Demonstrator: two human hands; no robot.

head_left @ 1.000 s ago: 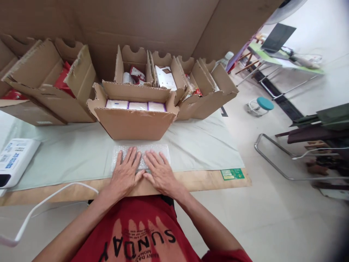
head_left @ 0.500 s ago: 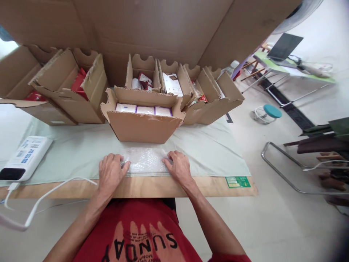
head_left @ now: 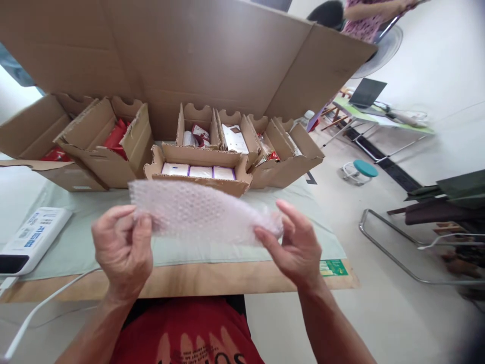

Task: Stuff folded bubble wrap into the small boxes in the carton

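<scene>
A strip of clear bubble wrap (head_left: 200, 212) is stretched out above the cloth-covered table, in front of the cardboard box (head_left: 197, 184) that holds white packs with purple edges. At its left end my left hand (head_left: 123, 242) pinches it between thumb and fingers. My right hand (head_left: 291, 242) grips the other end, thumb below and fingers behind. The wrap hides the lower front of that box.
Several open cardboard boxes (head_left: 98, 156) with red and white packets stand in a row behind, against a tall cardboard panel (head_left: 197, 55). A white power bank (head_left: 36, 240) with a cable lies at left. A person (head_left: 367, 20) is beyond the panel.
Both hands have lifted the bubble wrap off the table and moved farther apart, spreading it wider. The view has shifted, and a person now shows at the upper right.
</scene>
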